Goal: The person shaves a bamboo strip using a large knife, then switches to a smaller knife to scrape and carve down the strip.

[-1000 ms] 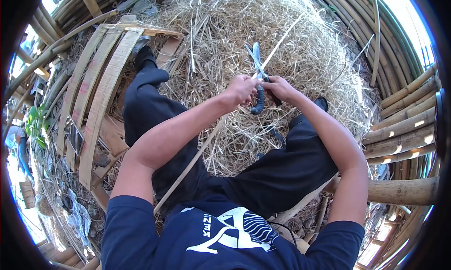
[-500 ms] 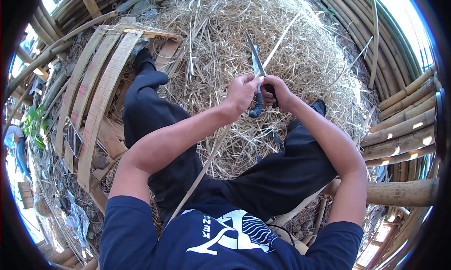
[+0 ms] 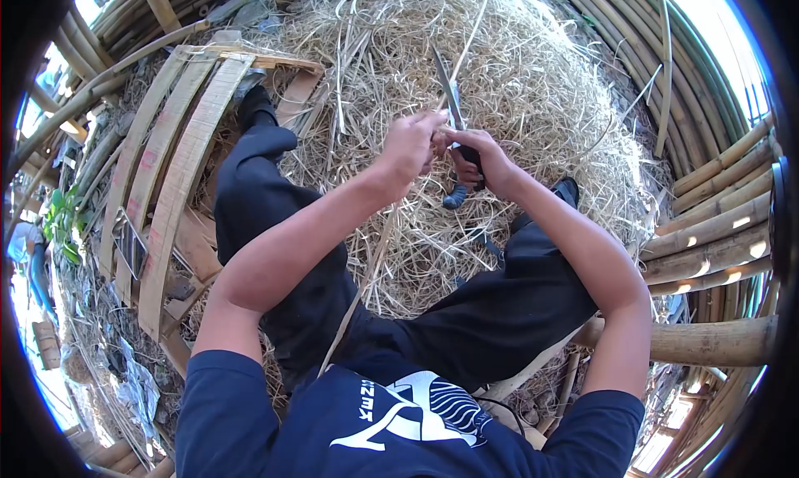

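My left hand [image 3: 412, 149] is closed around a long thin bamboo strip [image 3: 356, 299], which runs from near my shirt up past the hands to the far straw. Close beside it, my right hand [image 3: 487, 162] grips the dark handle of a knife [image 3: 447, 83]. The blade points away from me and lies against or very near the strip at my fingers; exact contact is hidden. Below the right hand shows a curved, dark-wrapped handle end [image 3: 454, 198]; my hands hide what it joins.
Straw-like shavings [image 3: 541, 87] cover the ground between and beyond my legs. A slatted wooden frame [image 3: 179, 158] stands by my left leg. Bamboo poles [image 3: 707, 237] line the right side, one thick pole [image 3: 707, 341] reaching toward my right thigh.
My left hand has moved slightly left and toward me. The bamboo strip has shifted, its far end swinging left and its near end sliding right. The right hand with the knife has barely moved.
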`<action>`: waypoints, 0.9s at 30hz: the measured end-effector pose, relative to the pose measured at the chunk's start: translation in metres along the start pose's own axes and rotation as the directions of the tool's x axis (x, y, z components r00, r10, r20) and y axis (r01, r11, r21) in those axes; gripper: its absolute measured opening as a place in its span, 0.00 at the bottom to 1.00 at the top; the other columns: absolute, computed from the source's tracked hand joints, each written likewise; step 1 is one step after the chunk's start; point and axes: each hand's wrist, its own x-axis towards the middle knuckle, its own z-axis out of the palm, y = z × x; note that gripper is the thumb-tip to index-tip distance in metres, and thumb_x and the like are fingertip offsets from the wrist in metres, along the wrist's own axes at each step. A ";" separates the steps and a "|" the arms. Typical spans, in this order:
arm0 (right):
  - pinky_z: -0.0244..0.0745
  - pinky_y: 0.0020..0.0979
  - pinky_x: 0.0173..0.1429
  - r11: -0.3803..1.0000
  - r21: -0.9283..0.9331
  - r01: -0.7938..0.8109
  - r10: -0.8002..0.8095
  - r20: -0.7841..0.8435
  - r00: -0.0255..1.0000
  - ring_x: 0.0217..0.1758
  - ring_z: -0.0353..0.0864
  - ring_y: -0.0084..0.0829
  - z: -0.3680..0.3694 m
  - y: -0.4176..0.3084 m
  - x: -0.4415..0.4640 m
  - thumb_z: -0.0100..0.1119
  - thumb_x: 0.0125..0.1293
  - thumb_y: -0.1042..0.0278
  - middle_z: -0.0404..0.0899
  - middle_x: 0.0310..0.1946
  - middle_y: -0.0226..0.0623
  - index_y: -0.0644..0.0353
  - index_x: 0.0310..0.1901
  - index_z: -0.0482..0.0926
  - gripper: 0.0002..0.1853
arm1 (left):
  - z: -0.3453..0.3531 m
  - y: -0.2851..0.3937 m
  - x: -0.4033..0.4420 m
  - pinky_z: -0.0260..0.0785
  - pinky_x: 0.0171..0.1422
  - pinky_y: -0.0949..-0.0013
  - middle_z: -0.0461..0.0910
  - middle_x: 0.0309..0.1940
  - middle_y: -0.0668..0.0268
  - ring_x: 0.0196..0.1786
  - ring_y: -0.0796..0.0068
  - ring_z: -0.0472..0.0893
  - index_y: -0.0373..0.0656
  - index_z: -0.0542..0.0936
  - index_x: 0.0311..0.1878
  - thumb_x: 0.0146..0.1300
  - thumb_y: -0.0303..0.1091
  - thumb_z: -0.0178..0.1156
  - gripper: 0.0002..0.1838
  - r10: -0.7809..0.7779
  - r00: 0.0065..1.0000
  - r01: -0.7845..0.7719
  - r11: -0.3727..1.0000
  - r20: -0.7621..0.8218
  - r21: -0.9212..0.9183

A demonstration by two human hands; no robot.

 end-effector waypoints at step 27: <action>0.55 0.21 0.19 0.995 -0.086 -0.048 0.015 -0.347 0.938 0.15 0.60 0.14 -0.006 0.009 0.018 0.62 0.66 0.58 0.65 0.16 0.20 0.57 0.32 0.73 0.13 | -0.001 -0.032 -0.001 0.67 0.20 0.72 0.70 0.35 0.64 0.19 0.76 0.74 0.42 0.63 0.57 0.73 0.53 0.42 0.23 -0.327 0.945 0.324 0.911 -0.033 0.256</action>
